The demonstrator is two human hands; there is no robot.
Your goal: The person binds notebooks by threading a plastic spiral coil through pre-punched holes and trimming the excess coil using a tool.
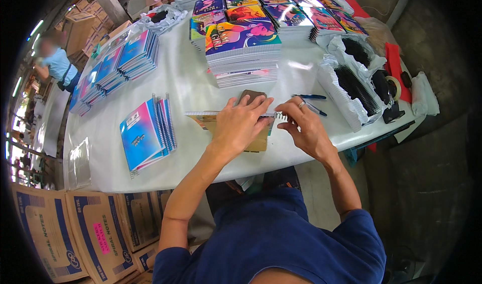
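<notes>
In front of me my left hand (241,124) grips a notebook (197,114), seen nearly edge-on, with fingers over its top and thumb on the near side. My right hand (307,131) pinches a wire spiral (281,117) at the notebook's right end. Below the notebook shows a brown board-like piece (258,141), partly covered by my left hand. Just beyond my fingers is a dark brown block (252,94). Left of my hands lies a small pile of blue-and-pink spiral notebooks (142,138).
Tall stacks of colourful covered pads (243,58) stand beyond my hands. More spiral notebooks (135,50) are stacked at the far left. On the right lie pens (309,97), wrapped black wire coils (355,91) and a tape roll (393,88). Cartons (100,229) stand below the table's left edge.
</notes>
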